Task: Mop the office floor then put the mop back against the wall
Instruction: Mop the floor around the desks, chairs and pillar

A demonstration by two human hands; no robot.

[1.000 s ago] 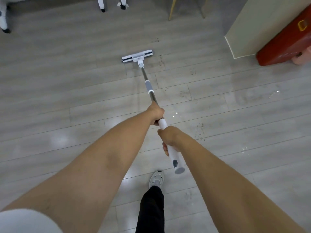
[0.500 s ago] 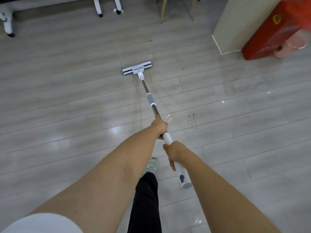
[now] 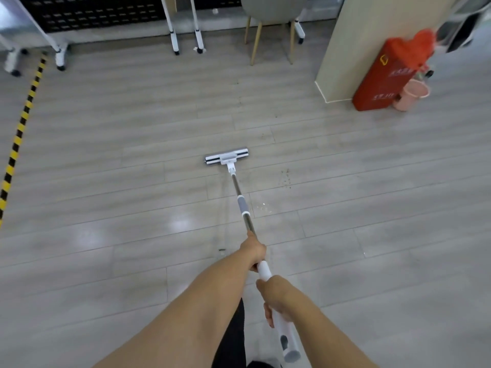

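A flat mop with a white and dark head point(image 3: 226, 157) lies on the grey plank floor point(image 3: 106, 181) ahead of me. Its metal pole point(image 3: 243, 205) runs back toward me and ends in a white grip. My left hand point(image 3: 255, 251) grips the pole where the metal meets the white grip. My right hand point(image 3: 276, 293) grips the white part lower down, near the pole's end. Dark specks of dirt point(image 3: 286, 178) lie on the floor just right of the mop head.
A beige column point(image 3: 372, 43) stands at the right with a red box point(image 3: 385, 75) and a pink bucket point(image 3: 411, 94) beside it. A chair point(image 3: 271, 22) and wheeled desk legs point(image 3: 186, 30) line the far side. Yellow-black tape point(image 3: 18, 134) runs along the left.
The mop head has been pulled back toward me along the floor, and my view has lifted, showing more of the far furniture and the tape.
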